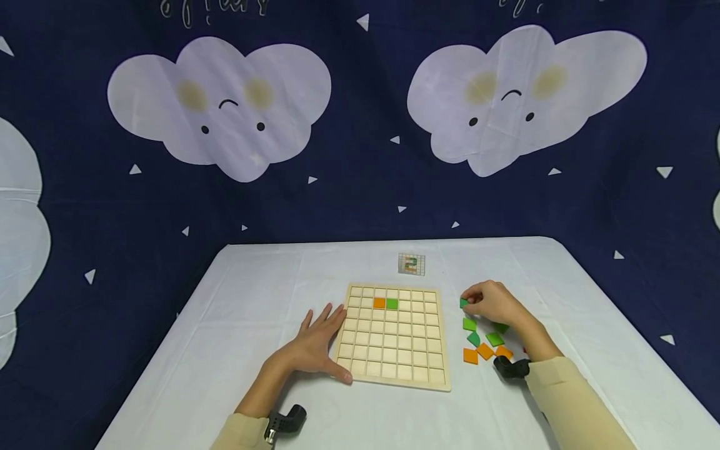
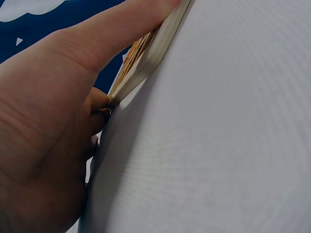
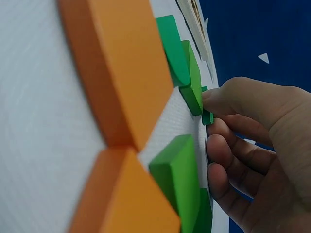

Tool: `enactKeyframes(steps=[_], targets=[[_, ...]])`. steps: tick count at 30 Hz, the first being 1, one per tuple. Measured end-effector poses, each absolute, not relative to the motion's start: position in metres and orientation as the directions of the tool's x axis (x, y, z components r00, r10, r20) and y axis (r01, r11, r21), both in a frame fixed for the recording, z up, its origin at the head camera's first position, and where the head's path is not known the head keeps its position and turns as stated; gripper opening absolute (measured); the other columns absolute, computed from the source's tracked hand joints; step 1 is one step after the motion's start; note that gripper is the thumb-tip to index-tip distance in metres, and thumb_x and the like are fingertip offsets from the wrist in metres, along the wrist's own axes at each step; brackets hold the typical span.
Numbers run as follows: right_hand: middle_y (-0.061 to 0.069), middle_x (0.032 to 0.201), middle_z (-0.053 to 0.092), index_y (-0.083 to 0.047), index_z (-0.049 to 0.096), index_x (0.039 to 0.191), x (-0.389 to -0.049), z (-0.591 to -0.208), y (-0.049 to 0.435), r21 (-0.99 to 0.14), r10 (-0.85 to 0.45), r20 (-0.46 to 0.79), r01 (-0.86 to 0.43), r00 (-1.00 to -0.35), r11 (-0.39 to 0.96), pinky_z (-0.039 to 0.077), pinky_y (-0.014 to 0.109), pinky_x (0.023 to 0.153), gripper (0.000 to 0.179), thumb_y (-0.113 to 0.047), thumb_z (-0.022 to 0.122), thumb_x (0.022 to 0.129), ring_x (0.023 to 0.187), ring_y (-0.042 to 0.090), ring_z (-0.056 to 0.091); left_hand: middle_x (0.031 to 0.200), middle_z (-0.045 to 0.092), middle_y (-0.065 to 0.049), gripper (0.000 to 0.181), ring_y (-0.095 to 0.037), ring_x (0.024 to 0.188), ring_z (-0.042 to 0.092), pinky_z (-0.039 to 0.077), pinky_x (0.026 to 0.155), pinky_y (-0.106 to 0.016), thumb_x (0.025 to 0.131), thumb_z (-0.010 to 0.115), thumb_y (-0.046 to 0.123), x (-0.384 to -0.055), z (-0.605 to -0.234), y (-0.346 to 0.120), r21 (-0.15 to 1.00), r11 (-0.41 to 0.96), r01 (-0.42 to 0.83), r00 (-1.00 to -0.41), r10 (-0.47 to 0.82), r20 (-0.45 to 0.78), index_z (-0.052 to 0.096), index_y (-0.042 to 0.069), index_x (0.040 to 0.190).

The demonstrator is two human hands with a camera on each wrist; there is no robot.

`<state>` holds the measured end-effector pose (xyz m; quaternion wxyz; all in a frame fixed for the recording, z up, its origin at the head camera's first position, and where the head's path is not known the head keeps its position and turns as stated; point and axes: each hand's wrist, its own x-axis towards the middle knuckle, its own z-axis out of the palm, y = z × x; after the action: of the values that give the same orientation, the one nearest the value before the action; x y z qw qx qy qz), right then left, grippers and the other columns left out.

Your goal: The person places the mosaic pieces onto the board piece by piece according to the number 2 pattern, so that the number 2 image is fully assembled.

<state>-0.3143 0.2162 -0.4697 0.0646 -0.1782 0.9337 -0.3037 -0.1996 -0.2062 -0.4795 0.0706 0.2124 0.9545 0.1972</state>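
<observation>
A wooden grid board (image 1: 394,384) lies on the white table, with an orange square tile (image 1: 379,303) and a light green square tile (image 1: 392,304) side by side in its upper part. My left hand (image 1: 312,347) rests along the board's left edge, fingers spread and thumb at the near corner. To the right of the board, my right hand (image 1: 495,303) pinches a dark green tile (image 1: 464,302) between thumb and fingers. That dark green piece (image 3: 208,117) is partly hidden by the thumb in the right wrist view.
Loose tiles lie near the right forearm: light green ones (image 1: 469,324), a dark green rounded one (image 1: 474,339) and several orange ones (image 1: 470,356). Behind the board is a small card (image 1: 412,264) with a gridded pattern. A dark blue cloth with clouds (image 1: 225,106) hangs behind the table.
</observation>
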Motion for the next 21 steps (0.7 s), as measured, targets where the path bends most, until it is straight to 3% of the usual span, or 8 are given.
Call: enactKeyframes(steps=[21], targets=[[-0.001, 0.084, 0.063, -0.004, 0.073, 0.102, -0.313, -0.468, 0.187, -0.627, -0.415, 0.064, -0.361, -0.907, 0.691, 0.048, 0.034, 0.066, 0.024, -0.014, 0.076, 0.08, 0.074, 0.017, 0.055, 0.16, 0.012, -0.005, 0.143, -0.026, 0.146, 0.0, -0.007, 0.112, -0.054, 0.045, 0.073, 0.082, -0.201, -0.482, -0.207, 0.406, 0.834, 0.374, -0.901, 0.43, -0.053, 0.018, 0.007, 0.154]])
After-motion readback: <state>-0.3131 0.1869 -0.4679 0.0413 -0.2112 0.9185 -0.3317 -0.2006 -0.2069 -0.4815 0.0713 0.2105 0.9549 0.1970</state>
